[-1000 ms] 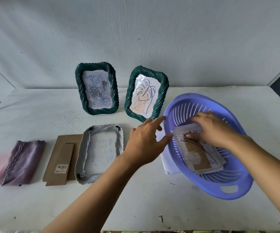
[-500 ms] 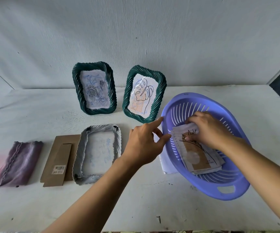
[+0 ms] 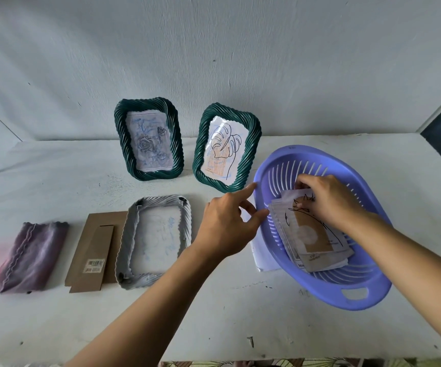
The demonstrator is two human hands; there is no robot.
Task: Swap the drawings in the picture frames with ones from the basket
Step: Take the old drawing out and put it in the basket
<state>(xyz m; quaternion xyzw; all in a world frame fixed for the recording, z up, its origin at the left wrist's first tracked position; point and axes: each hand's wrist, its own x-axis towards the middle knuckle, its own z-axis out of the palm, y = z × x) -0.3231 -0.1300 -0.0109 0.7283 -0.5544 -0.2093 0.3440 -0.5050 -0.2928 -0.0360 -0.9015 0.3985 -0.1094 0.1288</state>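
My right hand [image 3: 330, 200] is down inside the basket [image 3: 320, 154], fingers curled over the far edge of the stack of drawings [image 3: 312, 239] and gripping its upper sheets. I hold them there so I can peel one loose without dragging the whole pile. I cannot tell how many sheets I have caught. My left hand [image 3: 227, 229] is spread wide and holds nothing. Its forefinger and thumb rest against the basket's left rim, I think to stop the light plastic from sliding as I pull. A white sheet [image 3: 263, 255] pokes out from under the basket's left side. Further left of the basket the grey frame [image 3: 128, 242] lies face down with its back off, and the cardboard backing [image 3: 92, 250] sits just beyond it, so that frame looks ready for a fresh drawing. A purple cloth [image 3: 28, 258] lies furthest left of the basket. Behind and to the left of the basket two green frames stand upright. The nearer one [image 3: 251, 154] holds a leaf sketch, the farther one [image 3: 120, 133] roses. As I judge it, the swap is at an early stage.
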